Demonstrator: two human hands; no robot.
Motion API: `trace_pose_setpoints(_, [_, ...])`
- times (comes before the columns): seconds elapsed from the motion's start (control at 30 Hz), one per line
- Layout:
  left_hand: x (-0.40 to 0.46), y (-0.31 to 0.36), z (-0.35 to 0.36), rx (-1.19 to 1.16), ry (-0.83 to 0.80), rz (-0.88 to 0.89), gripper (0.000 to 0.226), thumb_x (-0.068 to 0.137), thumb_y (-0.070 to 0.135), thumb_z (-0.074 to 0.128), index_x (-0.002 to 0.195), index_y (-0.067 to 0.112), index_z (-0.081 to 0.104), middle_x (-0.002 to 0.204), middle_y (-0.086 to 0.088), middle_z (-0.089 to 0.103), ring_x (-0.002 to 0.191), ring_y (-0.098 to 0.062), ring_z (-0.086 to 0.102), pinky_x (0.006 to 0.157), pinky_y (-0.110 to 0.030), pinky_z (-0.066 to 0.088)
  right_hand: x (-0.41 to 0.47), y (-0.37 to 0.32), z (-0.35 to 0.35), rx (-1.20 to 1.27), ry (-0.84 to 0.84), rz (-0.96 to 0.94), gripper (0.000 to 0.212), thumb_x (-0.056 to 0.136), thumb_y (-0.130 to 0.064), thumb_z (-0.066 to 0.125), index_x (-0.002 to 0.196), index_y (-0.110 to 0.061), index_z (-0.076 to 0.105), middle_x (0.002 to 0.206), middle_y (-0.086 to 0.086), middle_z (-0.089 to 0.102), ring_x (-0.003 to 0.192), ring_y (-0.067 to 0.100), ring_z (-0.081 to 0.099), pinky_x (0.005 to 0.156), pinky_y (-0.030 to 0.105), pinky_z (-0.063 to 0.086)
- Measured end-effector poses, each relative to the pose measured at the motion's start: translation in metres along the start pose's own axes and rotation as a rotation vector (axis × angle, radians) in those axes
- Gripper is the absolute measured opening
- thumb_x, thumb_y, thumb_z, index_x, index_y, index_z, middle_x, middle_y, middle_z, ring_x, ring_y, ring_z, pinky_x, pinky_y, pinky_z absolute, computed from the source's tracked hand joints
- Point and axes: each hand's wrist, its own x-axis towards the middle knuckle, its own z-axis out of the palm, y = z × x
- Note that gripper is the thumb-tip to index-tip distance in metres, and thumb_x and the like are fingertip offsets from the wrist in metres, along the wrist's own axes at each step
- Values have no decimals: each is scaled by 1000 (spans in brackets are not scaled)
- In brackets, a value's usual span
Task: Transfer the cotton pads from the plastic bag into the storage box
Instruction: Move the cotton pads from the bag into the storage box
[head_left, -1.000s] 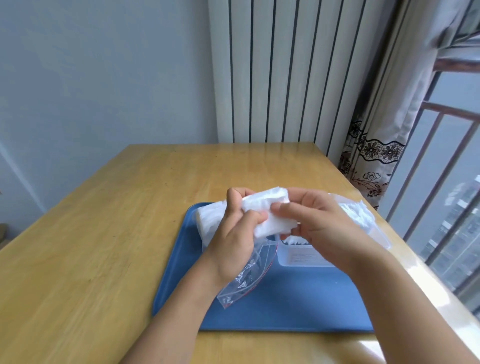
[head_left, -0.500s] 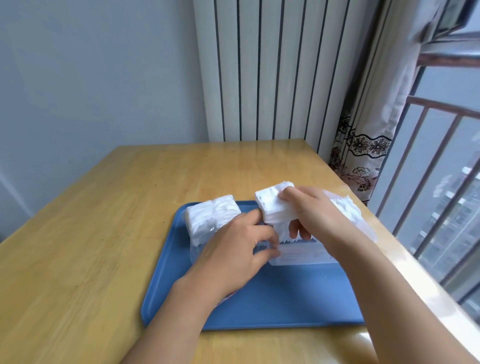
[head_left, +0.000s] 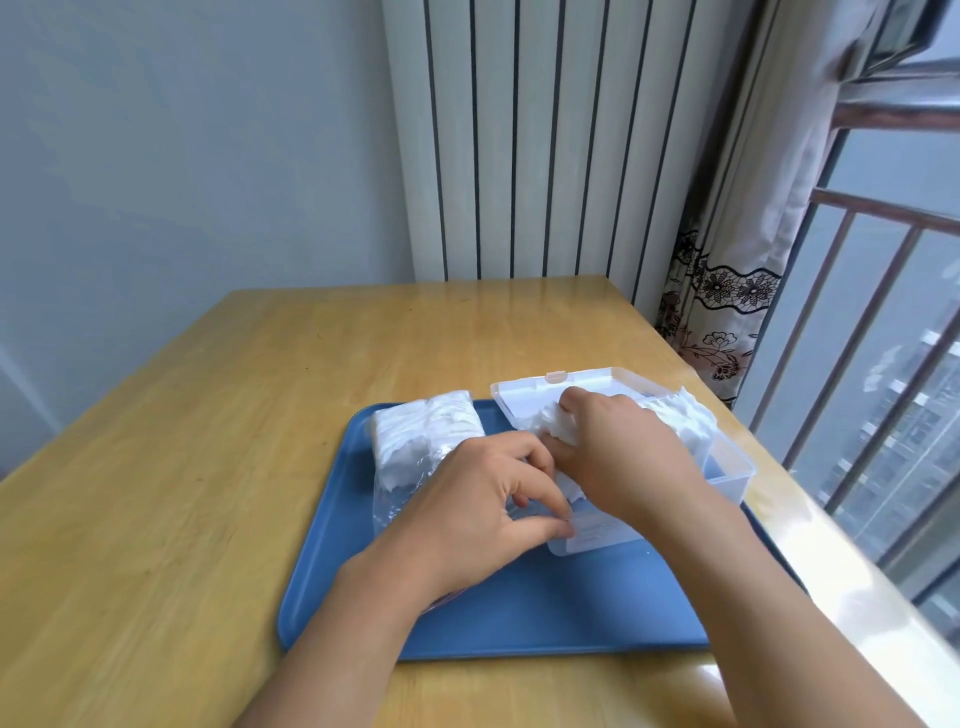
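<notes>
On the blue tray (head_left: 519, 618) a clear plastic bag (head_left: 395, 499) lies at the left with a block of white cotton pads (head_left: 426, 434) inside. To its right stands the clear storage box (head_left: 730, 475), its lid (head_left: 524, 397) open toward the far side, with white pads (head_left: 680, 418) in its right part. My right hand (head_left: 628, 462) reaches into the box and grips a stack of cotton pads (head_left: 558, 430). My left hand (head_left: 478, 519) lies over the bag's open end, its curled fingers and thumb pinching the box's near left corner.
The tray sits on a wooden table (head_left: 182, 493) whose right edge runs along a window with railings (head_left: 883, 415). A radiator (head_left: 545, 140) and a curtain (head_left: 737, 234) stand behind the table's far edge.
The stack was pulled from the bag, carried right, and now goes down into the box in my right hand. My left hand let the bag down onto the tray and moved to the box.
</notes>
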Motion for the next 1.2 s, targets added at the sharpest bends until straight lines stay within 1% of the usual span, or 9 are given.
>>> trace_pose_setpoints(0.13, [-1,-2,0,77,13,10,8,76,36,83,79,32,77,95,15,54,88,-10,55,73,-21,41,-1,3,-7,11,-15,-29,37,90,-48,60,73,-21,42,66,-4,49,66,26,49,49,32,27])
trace_pose_setpoints(0.3, [-1,3,-1,311,32,-28,35,76,61,73,92,35,54,107,22,56,94,-8,47,82,-31,47,-2,6,-9,79,-25,-3,46,86,-50,65,66,-15,44,57,-2,49,56,23,46,48,32,28])
trace_pose_setpoints(0.43, [4,10,4,458,-34,-72,42,79,73,60,87,33,53,102,18,53,92,-11,44,79,-32,46,3,14,-6,325,-12,60,44,85,-35,63,60,-16,33,51,-2,38,60,35,64,51,31,34])
trace_pose_setpoints(0.5, [5,9,6,491,-52,-94,44,79,76,58,86,33,54,100,18,53,91,-13,43,78,-33,46,6,17,-5,378,-28,78,43,87,-29,63,62,-16,31,54,-1,36,54,32,56,52,32,33])
trace_pose_setpoints(0.57, [5,9,7,485,-49,-91,44,79,75,58,87,32,56,98,17,52,90,-14,43,78,-34,47,7,17,-5,387,-71,73,39,89,-29,62,66,-12,36,57,4,43,54,25,51,51,33,35])
trace_pose_setpoints(0.67, [4,8,8,457,-49,-76,37,80,71,62,84,35,50,97,17,50,91,-12,43,78,-35,48,5,16,-7,481,-191,30,40,95,-35,60,75,-3,46,67,9,61,59,23,67,61,41,55])
trace_pose_setpoints(0.83, [5,3,10,395,-58,-63,41,81,65,67,86,25,60,97,14,51,92,-12,44,83,-36,48,3,12,-7,443,-297,2,35,100,-37,52,75,-15,41,73,-1,45,71,20,48,76,49,55])
trace_pose_setpoints(1.03, [6,-2,13,335,-52,-51,43,77,60,75,84,19,67,97,13,55,90,-14,44,82,-36,47,4,-6,-6,51,-297,-2,33,95,-22,52,63,-18,44,69,1,49,68,21,47,59,33,36])
trace_pose_setpoints(1.2, [5,-2,15,342,-52,-27,37,79,58,74,86,22,68,97,14,54,91,-15,44,83,-35,46,8,-3,-1,93,-267,-39,31,91,-14,51,61,-14,44,62,3,52,61,20,47,55,32,35])
